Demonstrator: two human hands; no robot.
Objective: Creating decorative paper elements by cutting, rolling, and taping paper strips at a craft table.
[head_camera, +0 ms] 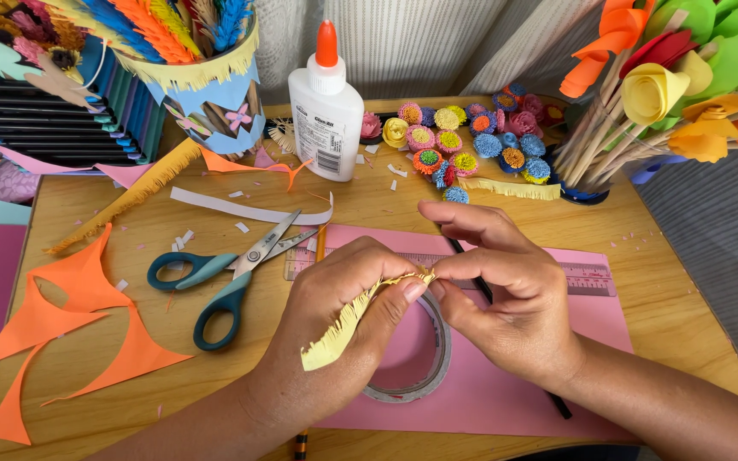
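Left hand (335, 329): fingers pinch the yellow fringed paper strip (348, 320).
Right hand (506, 294): fingers grip the strip's end.
Strip: above the tape roll (424, 376) on pink paper (506, 393).
Scissors (228, 273): on the worktop (668, 316), left.

home craft desk | wooden table (659, 316) | glue bottle (326, 111) | scissors (228, 273) | paper flowers (471, 141)

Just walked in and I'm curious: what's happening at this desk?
A person holds a fringed yellow paper strip between both hands: the left hand supports it, and the right hand pinches its end. Below them lie a pink sheet and a tape roll. Teal scissors, a glue bottle and small paper flowers sit on the wooden table.
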